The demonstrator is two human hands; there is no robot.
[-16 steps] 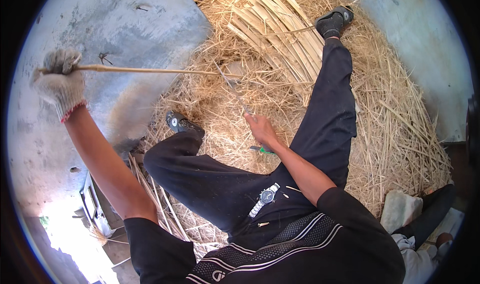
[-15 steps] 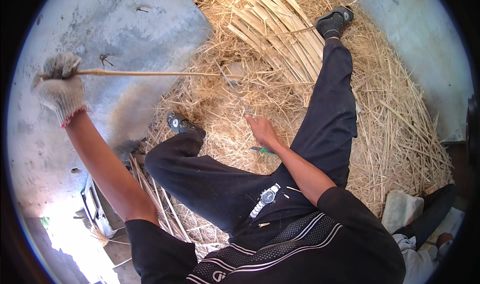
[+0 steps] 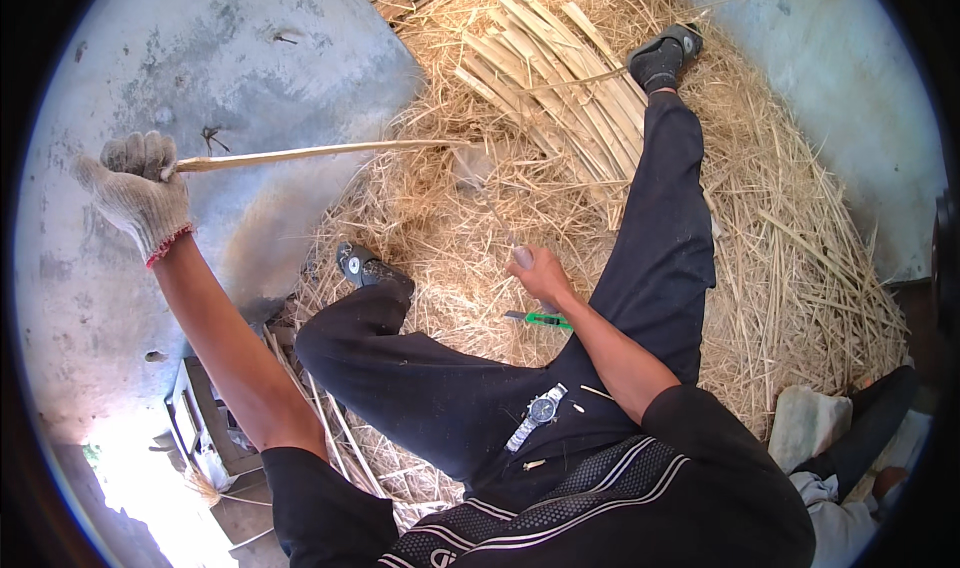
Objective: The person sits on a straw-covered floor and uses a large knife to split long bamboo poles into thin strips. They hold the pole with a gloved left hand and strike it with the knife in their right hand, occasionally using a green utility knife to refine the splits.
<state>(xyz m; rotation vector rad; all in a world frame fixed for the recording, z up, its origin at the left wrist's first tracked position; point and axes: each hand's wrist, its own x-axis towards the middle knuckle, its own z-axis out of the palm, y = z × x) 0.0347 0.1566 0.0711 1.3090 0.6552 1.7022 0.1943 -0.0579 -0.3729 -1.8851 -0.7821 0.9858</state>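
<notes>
My left hand point(image 3: 145, 188), in a pale knitted work glove with a red cuff, is closed round one end of a long bamboo strip point(image 3: 320, 151). The strip runs level to the right, its far end over a greyish block point(image 3: 470, 165) in the straw. My bare right hand point(image 3: 543, 275) is closed on the handle of a long thin knife point(image 3: 497, 211). Its blade is blurred and points up and left toward the strip's far end. Just below that hand, a green utility knife point(image 3: 545, 320) lies by my right thigh.
Split bamboo strips point(image 3: 575, 78) lie piled beside my right foot, on shavings point(image 3: 790, 298) covering the floor. A metal-band wristwatch point(image 3: 540, 411) rests on my lap. Pale walls point(image 3: 270, 88) stand left and right. A stone block point(image 3: 808, 423) and part of another person point(image 3: 870, 428) are at the lower right.
My left hand has shifted slightly right and down, its grip turned, with the strip. My right hand has drawn back down and right with the knife, its blade now apart from the strip.
</notes>
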